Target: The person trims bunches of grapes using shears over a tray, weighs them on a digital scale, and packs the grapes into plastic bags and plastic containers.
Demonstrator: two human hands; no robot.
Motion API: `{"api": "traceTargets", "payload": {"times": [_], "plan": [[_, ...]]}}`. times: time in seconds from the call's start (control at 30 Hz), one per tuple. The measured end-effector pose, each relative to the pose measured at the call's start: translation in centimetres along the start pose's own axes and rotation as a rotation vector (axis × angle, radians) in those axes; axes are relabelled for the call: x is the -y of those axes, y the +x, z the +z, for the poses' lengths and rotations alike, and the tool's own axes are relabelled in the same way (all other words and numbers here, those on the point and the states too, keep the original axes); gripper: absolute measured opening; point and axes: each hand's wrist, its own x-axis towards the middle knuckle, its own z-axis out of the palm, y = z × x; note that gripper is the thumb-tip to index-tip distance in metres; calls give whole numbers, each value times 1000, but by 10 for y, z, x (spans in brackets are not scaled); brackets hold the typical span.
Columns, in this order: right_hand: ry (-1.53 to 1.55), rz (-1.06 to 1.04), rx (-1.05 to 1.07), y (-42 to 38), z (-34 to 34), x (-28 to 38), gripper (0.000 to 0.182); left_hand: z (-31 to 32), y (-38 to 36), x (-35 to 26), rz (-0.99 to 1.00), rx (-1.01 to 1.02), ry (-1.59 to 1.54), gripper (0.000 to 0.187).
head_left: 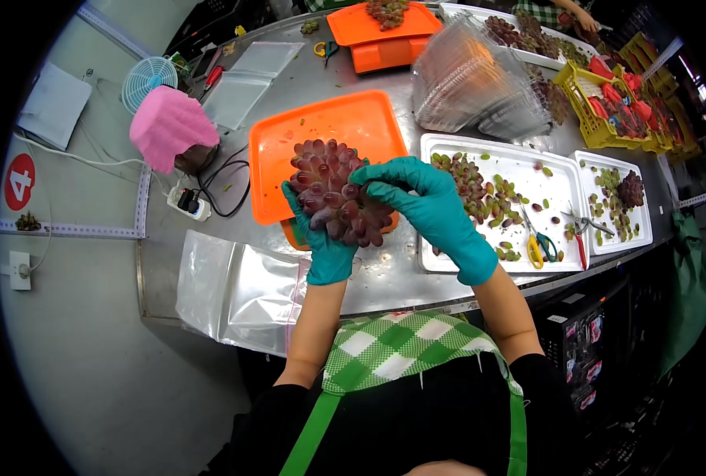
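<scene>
A bunch of dark red grapes (330,186) rests in my left hand (329,252), which wears a teal glove and cups it from below and the left. My right hand (426,194), gloved the same way, pinches at the bunch's right side; whether a single grape or stem is between the fingertips is hidden. Both hands are above the near part of an orange tray (269,155), which sits on an orange base, likely a scale.
White trays (559,170) on the right hold loose grapes, yellow-handled scissors (537,247) and red-handled snips (581,242). Clear plastic boxes (464,79) are stacked behind. Plastic bags (238,289) lie front left. A pink cloth-covered object (170,127) and cables stand left. Another person's hand (587,20) is far right.
</scene>
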Motion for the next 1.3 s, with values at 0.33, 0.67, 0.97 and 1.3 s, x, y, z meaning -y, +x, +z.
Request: {"api": "traceTargets", "payload": {"times": [0.33,0.67,0.97,1.3], "plan": [[138,32,-149,-5,-11,-8,18,59,17,38,-58,-312,271,36],[132,-18,-218,-43,-30,-27,65,51,34,76,193,-489,452,58],[258,60,-102,-58,-84,-25,70,65,56,132,139,-452,430,61],[230,87,-240,-75,-126,-28,59,67,69,175,70,-411,425,49]]}}
